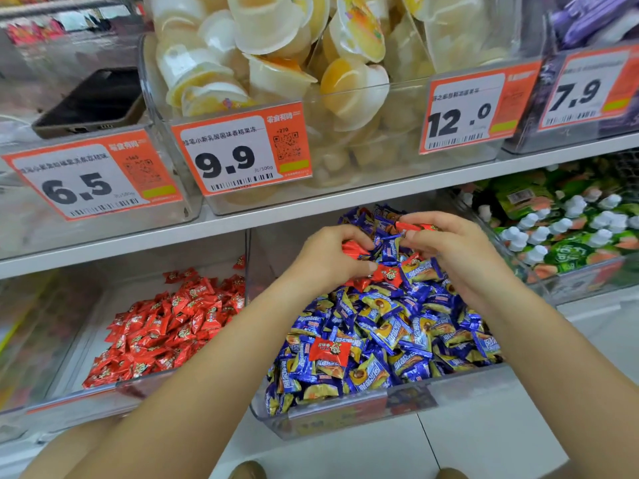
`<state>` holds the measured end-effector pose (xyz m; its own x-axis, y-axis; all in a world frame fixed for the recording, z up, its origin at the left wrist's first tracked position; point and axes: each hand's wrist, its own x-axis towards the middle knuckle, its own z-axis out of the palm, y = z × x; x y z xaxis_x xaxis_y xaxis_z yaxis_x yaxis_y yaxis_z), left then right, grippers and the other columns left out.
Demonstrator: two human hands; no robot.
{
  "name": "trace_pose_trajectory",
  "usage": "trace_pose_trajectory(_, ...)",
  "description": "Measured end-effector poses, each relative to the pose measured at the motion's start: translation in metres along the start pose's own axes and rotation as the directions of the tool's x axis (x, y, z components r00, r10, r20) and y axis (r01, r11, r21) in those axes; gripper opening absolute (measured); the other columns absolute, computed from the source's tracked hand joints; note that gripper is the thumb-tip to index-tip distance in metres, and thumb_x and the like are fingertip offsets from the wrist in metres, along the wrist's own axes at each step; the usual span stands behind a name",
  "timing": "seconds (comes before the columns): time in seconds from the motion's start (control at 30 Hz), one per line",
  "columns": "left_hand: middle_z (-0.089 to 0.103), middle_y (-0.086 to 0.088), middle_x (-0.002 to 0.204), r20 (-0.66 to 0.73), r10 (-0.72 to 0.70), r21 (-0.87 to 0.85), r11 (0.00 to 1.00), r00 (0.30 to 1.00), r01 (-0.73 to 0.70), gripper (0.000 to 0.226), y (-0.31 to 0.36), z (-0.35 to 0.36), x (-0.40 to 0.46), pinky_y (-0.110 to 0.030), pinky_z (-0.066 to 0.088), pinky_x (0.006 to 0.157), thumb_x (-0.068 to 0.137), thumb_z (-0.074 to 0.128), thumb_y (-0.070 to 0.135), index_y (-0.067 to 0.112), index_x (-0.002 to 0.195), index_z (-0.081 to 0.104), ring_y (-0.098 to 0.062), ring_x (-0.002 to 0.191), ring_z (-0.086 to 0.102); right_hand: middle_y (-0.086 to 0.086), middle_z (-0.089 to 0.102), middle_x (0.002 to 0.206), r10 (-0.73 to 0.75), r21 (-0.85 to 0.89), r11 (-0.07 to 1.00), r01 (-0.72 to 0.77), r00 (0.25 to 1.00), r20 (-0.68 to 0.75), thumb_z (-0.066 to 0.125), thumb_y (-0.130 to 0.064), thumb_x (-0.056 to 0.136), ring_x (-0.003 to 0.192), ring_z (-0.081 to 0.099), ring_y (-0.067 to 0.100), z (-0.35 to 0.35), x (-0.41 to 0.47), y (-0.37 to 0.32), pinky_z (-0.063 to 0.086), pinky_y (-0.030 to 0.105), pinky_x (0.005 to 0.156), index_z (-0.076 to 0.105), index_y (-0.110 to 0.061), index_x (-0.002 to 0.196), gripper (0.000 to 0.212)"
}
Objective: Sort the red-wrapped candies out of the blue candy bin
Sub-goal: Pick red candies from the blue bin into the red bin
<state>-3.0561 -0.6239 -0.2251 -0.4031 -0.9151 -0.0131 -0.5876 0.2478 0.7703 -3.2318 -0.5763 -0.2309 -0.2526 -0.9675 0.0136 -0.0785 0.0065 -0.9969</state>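
Both forearms are bare from the bottom edge of the view up to the wrists, with no sleeve showing on either. The left hand (328, 257) and the right hand (460, 250) are bare too, with short, plain fingernails. At the bottom edge two rounded tan-brown shoe toes (247, 470) show between the arms, one near the middle and one further right.
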Motion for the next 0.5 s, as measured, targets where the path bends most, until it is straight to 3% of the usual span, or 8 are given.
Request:
trace_pose_trajectory(0.07,0.063,0.007,0.111,0.147,0.031,0.141,0.989,0.989,-0.052,0.04,0.003,0.008,0.005,-0.022,0.042,0.088,0.079,0.077,0.025,0.029,0.117,0.065,-0.015,0.105,0.058,0.005,0.07,0.104,0.011,0.06,0.998,-0.011,1.0,0.011,0.062,-0.01,0.087,0.097,0.068,0.02,-0.003,0.0,0.0,0.05,0.028,0.084,0.069,-0.026,0.097,0.02)
trace_pose_trajectory(0.17,0.051,0.003,0.139,0.264,0.022,0.264,0.96,0.964,-0.094,0.05,0.006,0.017,0.007,-0.022,0.033,0.102,0.083,0.072,0.029,0.031,0.131,0.057,-0.016,0.127,0.047,-0.002,0.068,0.099,0.026,0.147,0.989,-0.024,1.0,-0.011,0.058,-0.013,0.092,0.09,0.068,0.017,-0.006,0.001,0.0,0.05,0.028,0.086,0.067,-0.023,0.1,0.016)
trace_pose_trajectory(0.23,0.053,0.001,0.138,0.254,0.019,0.309,0.946,0.967,-0.1,0.047,0.004,0.02,0.009,-0.029,0.037,0.104,0.085,0.07,0.031,0.03,0.13,0.058,-0.019,0.125,0.049,-0.001,0.066,0.094,0.053,0.167,0.985,-0.043,0.997,-0.059,0.055,-0.014,0.094,0.085,0.067,0.018,-0.008,0.004,-0.002,0.052,0.028,0.082,0.062,-0.018,0.104,0.013)
trace_pose_trajectory(0.37,0.063,-0.001,0.112,0.206,0.054,0.414,0.9,0.977,-0.137,0.033,0.001,0.019,0.007,-0.028,0.044,0.084,0.088,0.067,0.032,0.022,0.118,0.063,-0.018,0.1,0.058,0.007,0.051,0.073,0.15,0.046,0.988,-0.144,0.979,-0.141,0.047,-0.02,0.095,0.065,0.057,0.019,-0.009,0.006,-0.006,0.055,0.03,0.063,0.057,-0.013,0.086,0.015)
trace_pose_trajectory(0.43,0.063,-0.001,0.105,0.144,0.072,0.363,0.924,0.987,-0.12,0.029,-0.005,0.018,0.005,-0.026,0.043,0.08,0.088,0.067,0.032,0.02,0.114,0.063,-0.017,0.095,0.057,0.005,0.044,0.065,0.147,0.004,0.989,-0.149,0.974,-0.17,0.056,-0.032,0.093,0.053,0.05,0.015,-0.013,0.006,-0.004,0.053,0.029,0.055,0.051,-0.014,0.071,0.028)
trace_pose_trajectory(0.5,0.06,0.001,0.101,0.066,0.071,0.314,0.945,0.995,-0.088,0.028,-0.01,0.016,0.003,-0.025,0.041,0.074,0.09,0.064,0.032,0.019,0.114,0.062,-0.017,0.088,0.057,0.004,0.044,0.06,0.095,-0.094,0.989,-0.111,0.983,-0.157,0.067,-0.037,0.085,0.05,0.052,0.015,-0.02,0.005,0.0,0.058,0.035,0.061,0.045,-0.011,0.065,0.039)
